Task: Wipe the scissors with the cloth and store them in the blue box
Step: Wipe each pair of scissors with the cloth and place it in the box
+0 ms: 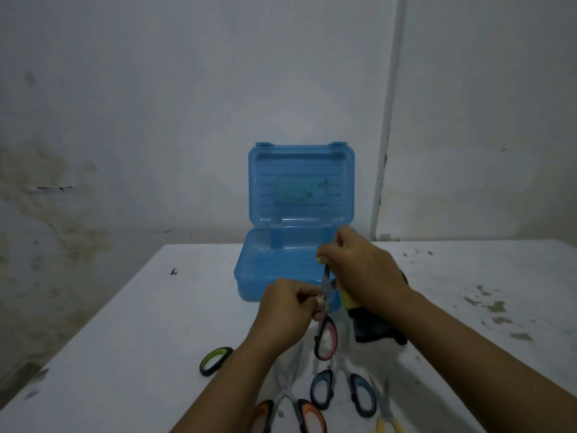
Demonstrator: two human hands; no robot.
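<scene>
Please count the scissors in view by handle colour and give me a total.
Pink-handled scissors, held in the left hand and wiped by the right hand: 1
Green-handled scissors: 1
Blue-handled scissors: 1
Orange-handled scissors: 1
Yellow-handled scissors, partly cut off by the frame: 1
Total: 5

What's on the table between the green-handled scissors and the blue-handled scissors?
In the head view, the left forearm crosses that stretch above the table, between the green-handled scissors and the blue-handled scissors.
</scene>
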